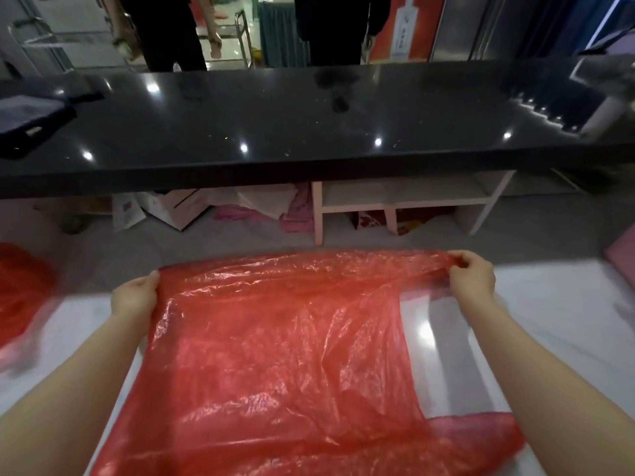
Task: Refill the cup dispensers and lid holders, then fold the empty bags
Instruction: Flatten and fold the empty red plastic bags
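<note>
Both hands (134,297) (472,278) pinch the flat, seemingly empty red bag (285,355).

This looks like a shop's service area, seen from behind the serving side. A long glossy black counter (309,125) runs across, two people (165,29) stand on its far side, a red poster (402,29) hangs beyond, and flattened cardboard boxes (178,211) lie underneath.
</note>
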A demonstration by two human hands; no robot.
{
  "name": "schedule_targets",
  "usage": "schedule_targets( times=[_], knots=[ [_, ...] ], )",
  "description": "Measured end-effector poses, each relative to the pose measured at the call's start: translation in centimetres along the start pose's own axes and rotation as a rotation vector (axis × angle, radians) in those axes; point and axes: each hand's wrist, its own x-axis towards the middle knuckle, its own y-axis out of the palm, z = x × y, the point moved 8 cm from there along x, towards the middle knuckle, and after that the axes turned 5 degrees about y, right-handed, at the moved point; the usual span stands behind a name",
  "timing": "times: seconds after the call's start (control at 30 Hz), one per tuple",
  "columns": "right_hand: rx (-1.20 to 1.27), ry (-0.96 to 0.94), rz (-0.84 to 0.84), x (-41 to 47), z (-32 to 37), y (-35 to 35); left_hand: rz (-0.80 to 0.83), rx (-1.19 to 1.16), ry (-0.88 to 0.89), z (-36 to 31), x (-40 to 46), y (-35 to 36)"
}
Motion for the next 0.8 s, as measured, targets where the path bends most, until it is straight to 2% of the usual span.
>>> schedule_targets(
  times=[0.1, 0.2, 0.33, 0.47, 0.53, 0.63, 0.7, 0.8],
  knots=[
    [0.002, 0.027, -0.048, 0.6, -0.8, -0.9, -0.04, 0.192, 0.161, -1.3, 0.1, -0.6],
    [-0.031, 0.019, -0.068, 0.7, -0.8, -1.4, -0.042, 0.276, 0.292, -3.0, 0.0, -0.2],
    [-0.083, -0.011, -0.082, 0.4, -0.3, -1.3, -0.055, 0.365, 0.371, -4.9, -0.1, -0.2],
    [-0.122, -0.082, 0.086, -0.4, 1.0, 0.4, -0.021, 0.35, 0.354, -5.7, -0.4, 0.2],
    [-0.106, -0.112, 0.13, -1.0, 1.8, 0.9, -0.02, 0.396, 0.462, -6.7, -1.3, 0.8],
    [-0.182, -0.306, 0.071, -2.8, 5.0, 1.4, 0.008, 0.593, 0.713, -8.0, -3.6, 2.7],
    [-0.35, -0.484, 0.041, -5.0, 7.0, 2.7, 0.078, 0.742, 0.856, -8.1, -4.9, 4.7],
    [-0.616, -0.715, 0.002, -8.3, 8.5, 5.6, 0.215, 0.899, 0.878, -7.0, -6.0, 7.3]
  ],
)
